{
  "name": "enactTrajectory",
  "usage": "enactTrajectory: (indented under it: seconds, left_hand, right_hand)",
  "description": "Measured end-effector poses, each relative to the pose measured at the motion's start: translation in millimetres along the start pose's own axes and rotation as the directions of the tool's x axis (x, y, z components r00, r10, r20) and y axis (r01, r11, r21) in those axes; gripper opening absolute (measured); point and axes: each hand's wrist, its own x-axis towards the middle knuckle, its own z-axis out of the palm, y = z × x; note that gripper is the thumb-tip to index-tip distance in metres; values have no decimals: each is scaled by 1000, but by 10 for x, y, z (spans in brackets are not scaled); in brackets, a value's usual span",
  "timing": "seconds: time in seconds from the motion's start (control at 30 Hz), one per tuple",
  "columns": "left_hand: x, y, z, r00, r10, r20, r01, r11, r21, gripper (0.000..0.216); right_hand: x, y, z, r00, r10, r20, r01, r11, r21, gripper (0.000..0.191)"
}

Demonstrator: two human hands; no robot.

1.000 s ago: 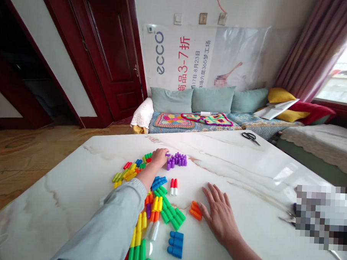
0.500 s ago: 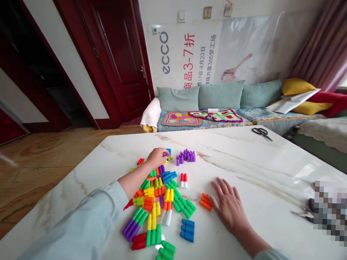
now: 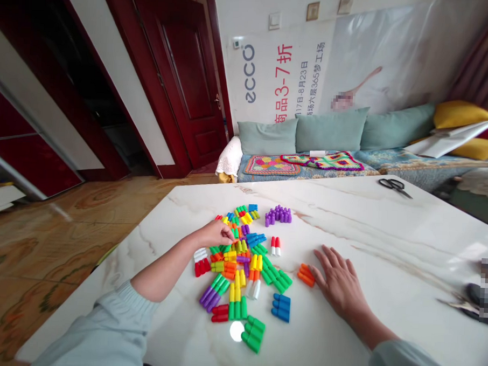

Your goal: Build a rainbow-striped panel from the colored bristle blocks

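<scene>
1. We work over a pale marbled bench [image 3: 329, 348], with a pile of coloured pieces [image 3: 230, 256] in the part toward its left edge, stretching from near the far edge down toward us.
2. Our left hand [image 3: 215, 233] reaches over the left side of the pile, palm down, fingers bent and fingertips drawn together. A bit of orange shows at the fingertips; we cannot tell whether they grip it or only touch it.
3. Our right hand [image 3: 339, 276] is empty and rests flat on the bench, fingers spread toward the far edge. Its thumb lies right beside a row of orange pieces [image 3: 306, 275]; we cannot tell whether the two touch.
4. Past the pile's right side, nearer the far edge, we have a cluster of purple pieces [image 3: 278, 216] standing upright.
5. Between that cluster and our right hand lies a red-and-white pair [image 3: 276, 246], apart from the pile.
6. Along the pile's right side runs a green strip [image 3: 278, 276]; closer to us sits a blue block [image 3: 281, 307], and nearer still a green block [image 3: 253, 334].
7. On the pile's near left side we see a green-and-purple block [image 3: 214, 292], with a red block [image 3: 220, 313] just beside it.
8. Black-handled scissors [image 3: 395, 185] lie by the bench's far right corner. Another metal tool [image 3: 463, 306] lies toward the right edge, partly blurred out.
</scene>
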Motion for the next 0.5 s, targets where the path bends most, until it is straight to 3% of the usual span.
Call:
enactTrajectory:
  seconds: [0.17,0.33,0.43,0.5]
  left_hand:
    - [-149,-67,-104,996,-56,71,46,989,138,20]
    - [-243,18,26,970,-69,232,3,962,274,36]
    - [-268,94,141,954,-53,295,-98,875,474,50]
    - [-296,140,182,959,-49,278,-125,809,575,52]
  right_hand:
    - [5,20,25,1000,-12,-14,12,1000,-8,59]
    - [8,36,54,999,-17,-32,17,1000,-5,59]
    - [9,35,56,1000,-13,-27,13,1000,-4,60]
    - [11,32,51,1000,-13,-24,13,1000,-5,61]
